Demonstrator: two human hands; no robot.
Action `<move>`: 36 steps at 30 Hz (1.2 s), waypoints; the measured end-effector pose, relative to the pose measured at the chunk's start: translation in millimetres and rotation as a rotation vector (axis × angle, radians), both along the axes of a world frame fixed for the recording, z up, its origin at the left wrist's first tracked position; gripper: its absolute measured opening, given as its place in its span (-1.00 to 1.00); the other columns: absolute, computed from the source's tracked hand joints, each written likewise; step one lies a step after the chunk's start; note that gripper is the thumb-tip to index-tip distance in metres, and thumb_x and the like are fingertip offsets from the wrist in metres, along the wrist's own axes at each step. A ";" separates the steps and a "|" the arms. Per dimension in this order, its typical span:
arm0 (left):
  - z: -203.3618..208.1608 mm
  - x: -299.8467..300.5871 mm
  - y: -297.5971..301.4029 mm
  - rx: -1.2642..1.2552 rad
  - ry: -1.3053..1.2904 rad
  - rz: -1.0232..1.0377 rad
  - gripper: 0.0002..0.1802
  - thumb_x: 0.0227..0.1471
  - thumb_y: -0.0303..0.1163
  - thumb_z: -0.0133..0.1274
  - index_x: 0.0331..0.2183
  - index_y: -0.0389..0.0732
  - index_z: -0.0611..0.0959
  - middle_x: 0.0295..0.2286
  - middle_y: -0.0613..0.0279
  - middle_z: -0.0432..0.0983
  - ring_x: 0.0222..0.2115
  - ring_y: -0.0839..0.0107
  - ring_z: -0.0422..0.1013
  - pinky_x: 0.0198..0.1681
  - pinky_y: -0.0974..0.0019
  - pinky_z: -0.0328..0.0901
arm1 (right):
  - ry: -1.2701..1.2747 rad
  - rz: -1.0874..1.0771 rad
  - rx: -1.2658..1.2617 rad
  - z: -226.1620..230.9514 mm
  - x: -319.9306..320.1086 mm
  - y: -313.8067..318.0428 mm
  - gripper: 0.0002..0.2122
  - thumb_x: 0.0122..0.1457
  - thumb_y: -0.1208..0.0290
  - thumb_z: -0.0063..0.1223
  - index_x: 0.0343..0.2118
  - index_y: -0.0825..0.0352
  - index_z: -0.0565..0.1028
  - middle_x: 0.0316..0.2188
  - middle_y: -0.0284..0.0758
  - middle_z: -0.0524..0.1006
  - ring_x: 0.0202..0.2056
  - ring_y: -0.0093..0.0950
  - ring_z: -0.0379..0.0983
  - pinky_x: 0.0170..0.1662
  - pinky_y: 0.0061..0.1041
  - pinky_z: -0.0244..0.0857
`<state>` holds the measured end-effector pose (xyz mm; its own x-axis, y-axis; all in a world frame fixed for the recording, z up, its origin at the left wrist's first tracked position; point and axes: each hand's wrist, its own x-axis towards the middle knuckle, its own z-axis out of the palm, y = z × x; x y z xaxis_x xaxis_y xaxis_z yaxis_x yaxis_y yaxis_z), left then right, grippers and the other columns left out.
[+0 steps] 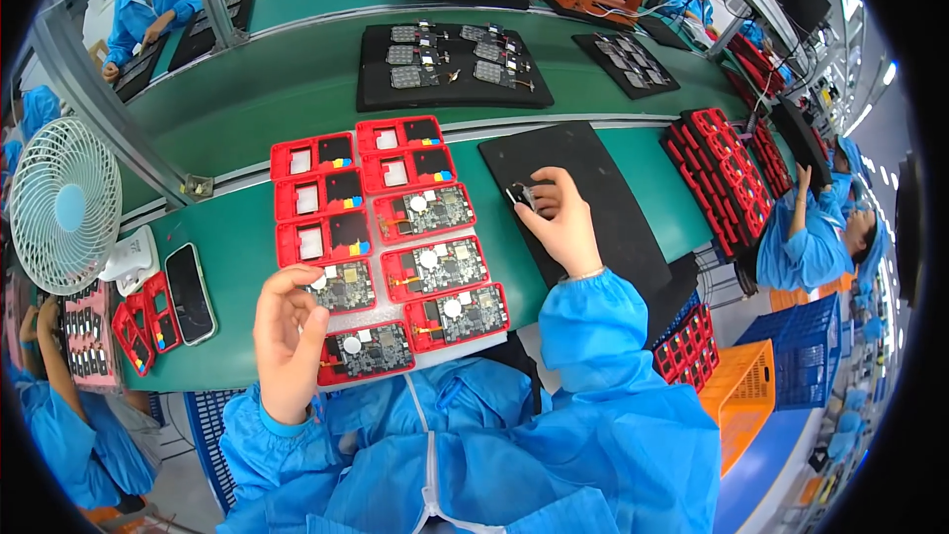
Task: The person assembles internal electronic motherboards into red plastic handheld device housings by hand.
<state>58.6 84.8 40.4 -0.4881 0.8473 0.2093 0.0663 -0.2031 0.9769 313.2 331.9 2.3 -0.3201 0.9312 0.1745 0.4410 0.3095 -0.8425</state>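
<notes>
The right hand (565,222) pinches a small dark part (523,195) over the black mat (618,198); the left hand (287,341), thumb and fingertips parted, hangs by a circuit board (350,287) among red housings (284,162) on the green bench (237,277). To me it looks like a part-handling step; moving next calls for a light pinch, clear of the boards.

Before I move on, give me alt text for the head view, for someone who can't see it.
A bare right hand pinches a small dark piece at a flat black mat; the left hand, loosely curled, is by red rectangular plastic cases, some holding grey circuit boards, on a green workbench.
</notes>
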 end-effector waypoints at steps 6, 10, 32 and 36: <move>27.3 21.8 21.0 -0.008 0.382 -0.090 -0.65 -0.11 -0.57 0.29 -0.19 -0.24 0.62 -0.21 0.19 0.53 -0.31 0.47 0.40 -0.27 0.39 0.32 | 0.937 0.486 -0.930 41.4 -55.1 -86.4 -0.43 0.26 0.41 0.06 0.30 0.18 0.14 -0.02 -0.14 0.49 -0.13 -0.38 0.52 -0.14 -0.36 0.48; 18.7 37.2 36.9 0.171 0.771 0.199 -0.52 -0.32 -0.49 0.43 -0.24 -0.17 0.64 -0.27 0.14 0.52 -0.28 0.13 0.45 -0.24 0.18 0.35 | 0.966 0.561 -1.006 51.1 -89.7 -124.3 -0.37 0.26 0.50 0.00 0.36 0.12 0.07 0.09 -0.22 0.42 0.00 -0.47 0.44 0.03 -0.44 0.36; 51.2 33.4 25.3 0.089 0.963 -0.288 -0.46 -0.35 -0.11 0.42 -0.22 -0.02 0.69 -0.23 0.31 0.43 -0.20 0.26 0.36 -0.14 0.19 0.20 | 0.357 0.835 -0.120 43.9 -127.6 -103.8 -0.57 0.05 0.39 0.13 0.01 0.32 0.33 -0.16 -0.04 0.49 -0.09 -0.12 0.47 -0.03 -0.27 0.35; 35.6 -7.3 12.1 0.182 0.657 -0.035 -0.59 -0.12 -0.22 0.30 -0.19 -0.17 0.65 -0.27 0.25 0.50 -0.29 0.26 0.38 -0.14 0.22 0.25 | 0.212 0.698 -0.048 43.7 -141.0 -97.0 -0.63 0.01 0.46 0.28 -0.08 0.30 0.46 -0.22 -0.29 0.57 -0.26 -0.48 0.53 -0.20 -0.49 0.38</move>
<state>51.3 96.9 76.1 -0.1841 0.7833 0.5937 0.6244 -0.3733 0.6861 172.1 234.9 46.1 -0.8057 0.5306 0.2631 -0.0199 0.4197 -0.9075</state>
